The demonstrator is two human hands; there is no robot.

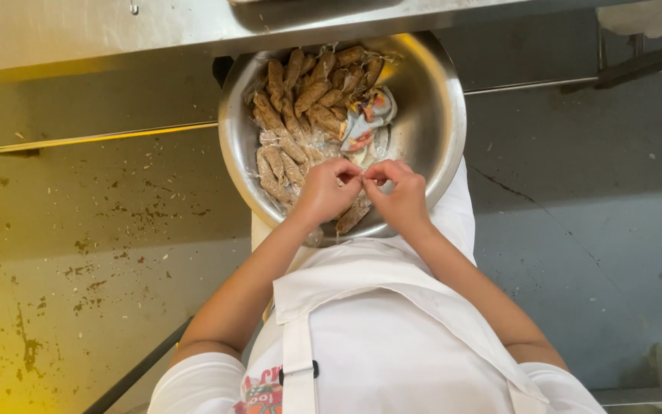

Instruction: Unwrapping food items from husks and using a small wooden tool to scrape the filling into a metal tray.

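Note:
A round steel bowl (438, 115) rests on my lap, holding several brown sausage-like rolls (300, 96) in clear wrapping and a crumpled printed wrapper (369, 119). My left hand (323, 192) and my right hand (400, 195) meet over the bowl's near side, fingertips pinched together on a small piece of thin wrapping or string between them. One roll (352, 216) lies just under my hands. What exactly the fingers pinch is too small to tell.
A steel counter edge (116, 31) runs across the top, with a metal rail (101, 138) below it. Stained floor (78, 268) lies to the left, grey floor to the right. I wear a white apron (385, 345).

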